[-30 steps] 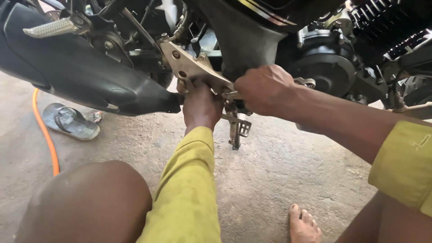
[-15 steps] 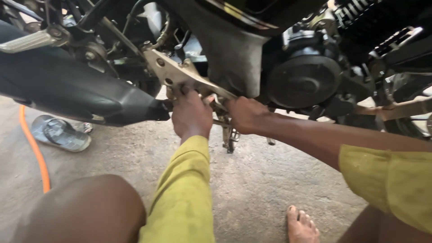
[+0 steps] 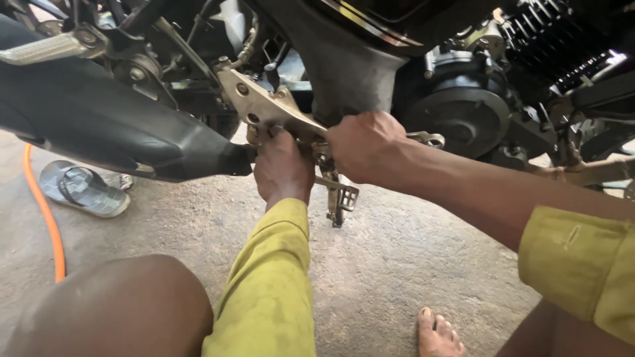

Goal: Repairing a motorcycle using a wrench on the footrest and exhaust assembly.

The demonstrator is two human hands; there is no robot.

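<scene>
I am crouched beside a motorcycle. A flat silver footrest bracket [image 3: 261, 104] hangs under its frame. My left hand [image 3: 283, 165], in a yellow sleeve, reaches up and grips the bracket's lower edge from below. My right hand [image 3: 365, 145] is closed around the bracket's right end, by the brake pedal [image 3: 426, 138]. A folded metal footpeg [image 3: 341, 198] dangles just below both hands. What my right fingers hold is hidden behind the fist.
The black exhaust muffler [image 3: 112, 135] runs left of my hands. The round engine cover [image 3: 466, 119] sits to the right. A sandal [image 3: 83, 188] and an orange hose [image 3: 46, 218] lie on the concrete at left. My bare knee [image 3: 106, 307] and foot [image 3: 436, 334] are below.
The view has shifted sideways and back. Both hands stay on the bracket; my right hand moved from low under it up to its right end.
</scene>
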